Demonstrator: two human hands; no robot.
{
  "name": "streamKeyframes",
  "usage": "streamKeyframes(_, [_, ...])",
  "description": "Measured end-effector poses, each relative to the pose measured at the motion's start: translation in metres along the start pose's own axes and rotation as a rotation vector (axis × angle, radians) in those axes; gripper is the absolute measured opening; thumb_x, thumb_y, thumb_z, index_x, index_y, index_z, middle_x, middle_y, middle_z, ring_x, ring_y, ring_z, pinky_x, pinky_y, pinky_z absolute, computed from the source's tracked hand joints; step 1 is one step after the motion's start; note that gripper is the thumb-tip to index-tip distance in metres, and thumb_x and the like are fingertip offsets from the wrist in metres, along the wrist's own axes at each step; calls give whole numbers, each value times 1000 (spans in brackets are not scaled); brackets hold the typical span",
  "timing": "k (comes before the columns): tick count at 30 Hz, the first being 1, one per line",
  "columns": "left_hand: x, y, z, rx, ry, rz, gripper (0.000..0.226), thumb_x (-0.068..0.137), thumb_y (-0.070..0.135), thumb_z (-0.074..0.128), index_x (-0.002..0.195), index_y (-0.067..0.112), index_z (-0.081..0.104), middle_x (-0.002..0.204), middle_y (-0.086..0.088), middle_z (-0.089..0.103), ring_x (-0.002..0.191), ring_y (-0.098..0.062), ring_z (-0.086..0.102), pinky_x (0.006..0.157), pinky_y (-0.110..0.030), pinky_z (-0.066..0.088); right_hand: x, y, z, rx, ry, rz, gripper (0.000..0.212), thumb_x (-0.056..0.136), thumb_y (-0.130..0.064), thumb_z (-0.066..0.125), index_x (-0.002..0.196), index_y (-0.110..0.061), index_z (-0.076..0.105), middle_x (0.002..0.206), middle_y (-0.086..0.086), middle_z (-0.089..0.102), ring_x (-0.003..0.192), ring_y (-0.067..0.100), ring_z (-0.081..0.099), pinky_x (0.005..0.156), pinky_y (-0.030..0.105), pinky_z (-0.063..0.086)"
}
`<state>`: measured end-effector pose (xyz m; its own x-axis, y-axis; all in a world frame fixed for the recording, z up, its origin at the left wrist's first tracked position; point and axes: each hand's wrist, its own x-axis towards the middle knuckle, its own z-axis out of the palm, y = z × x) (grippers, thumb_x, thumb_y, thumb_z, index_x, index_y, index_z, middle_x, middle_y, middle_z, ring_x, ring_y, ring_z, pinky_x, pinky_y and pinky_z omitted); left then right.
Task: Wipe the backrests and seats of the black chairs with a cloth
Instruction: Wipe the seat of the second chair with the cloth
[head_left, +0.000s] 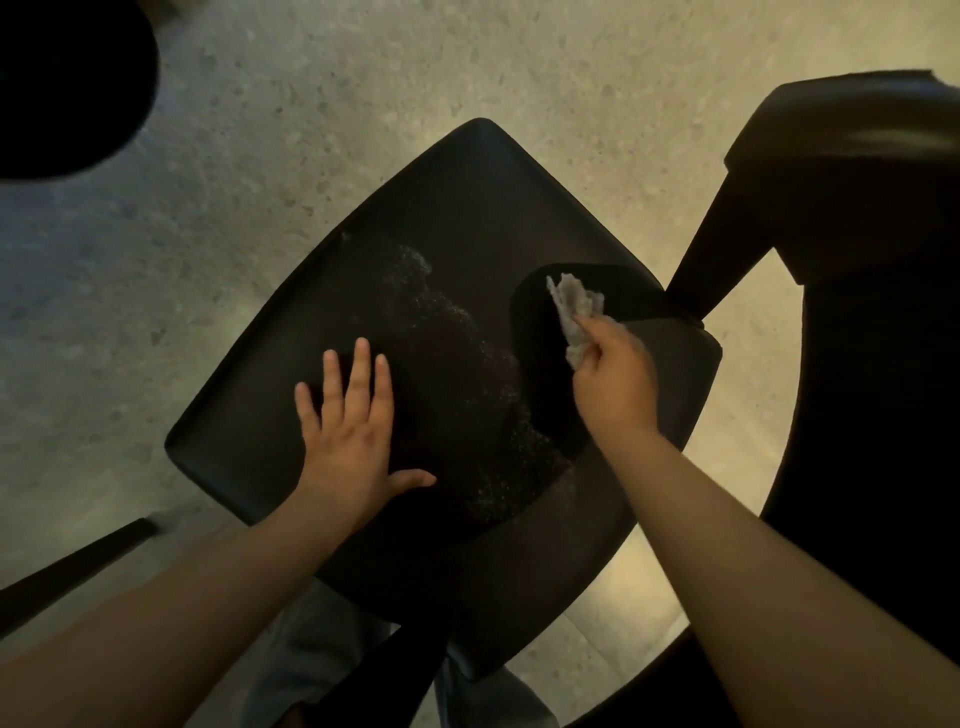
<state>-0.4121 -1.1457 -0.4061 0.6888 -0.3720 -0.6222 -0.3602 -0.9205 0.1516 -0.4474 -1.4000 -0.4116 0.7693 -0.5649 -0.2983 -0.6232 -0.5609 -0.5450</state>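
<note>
Pinching one cloth (574, 312); two black chairs (467, 218) (862, 218)

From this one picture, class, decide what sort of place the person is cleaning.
Probably a café or canteen seating area: a black chair stands beside a second chair, a dark round top shows upper left, and the floor is speckled stone.

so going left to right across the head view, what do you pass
dark round shape in the top corner → left hand flat on the chair seat → right hand gripping the cloth → second black chair
</note>
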Motion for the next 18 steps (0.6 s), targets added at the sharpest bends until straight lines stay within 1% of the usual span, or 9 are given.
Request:
streamKeyframes(2, [-1,-3,1,-31,-6,-50,139,67,75,66,149,14,-27,152,-9,-40,140,-35,-34,116,-58,-9,-14,-9,14,19,-66,-45,41,96,-8,49,132,-25,58,130,3,59,123,21,51,105,44,43])
streamKeyframes(5, [1,-8,-1,-28,-1,-111,141,64,77,66,149,12,-26,153,-11,-37,142,-37,-30,117,-58,-7,-54,-18,31,38,-130,-120,44,94,-3,50,132,-25,59,134,-4,58,131,14,44,111,40,38])
streamKeyframes(6, [3,-11,-1,-23,1,-129,143,63,78,66,149,11,-26,154,-12,-36,143,-37,-29,116,-58,-6,-63,-19,32,51,-180,-130,44,94,-4,51,131,-27,59,134,-7,58,130,11,44,110,37,39])
streamKeyframes(8, [6,-14,-1,-20,-6,-152,146,60,80,66,149,10,-26,154,-12,-36,143,-38,-28,116,-59,-5,-66,-18,26,61,-243,-159,43,93,-6,51,128,-29,60,130,-7,59,121,7,48,103,30,45])
streamKeyframes(9, [7,-15,0,-24,-6,-155,146,60,80,66,149,10,-26,154,-12,-37,143,-38,-28,116,-59,-5,-61,-17,20,53,-211,-175,42,92,-6,52,126,-29,62,128,-5,61,117,8,51,99,29,46])
streamKeyframes(12, [8,-16,5,-31,3,-152,146,60,80,66,148,10,-28,153,-11,-38,142,-38,-30,116,-59,-6,-27,-15,-1,4,-15,-205,40,90,-5,53,125,-22,65,121,2,63,108,19,55,92,30,46])
streamKeyframes(15, [9,-15,6,-15,0,-159,147,60,82,64,147,8,-28,153,-13,-37,142,-39,-28,116,-60,-6,9,-20,-8,4,-10,-127,42,96,-9,50,135,-25,54,119,0,59,107,17,55,90,31,48])
streamKeyframes(17, [11,-14,7,-14,-8,-167,147,60,81,65,147,8,-28,153,-13,-38,142,-39,-29,116,-60,-7,18,-27,1,-3,-38,-20,49,97,-14,50,143,-31,42,123,1,56,110,17,55,95,34,48])
streamKeyframes(18, [12,-14,7,-15,-9,-169,147,60,81,65,147,8,-29,153,-13,-38,142,-40,-29,115,-60,-7,16,-30,8,-3,-39,21,51,97,-14,50,144,-31,40,127,3,56,113,18,55,99,35,47])
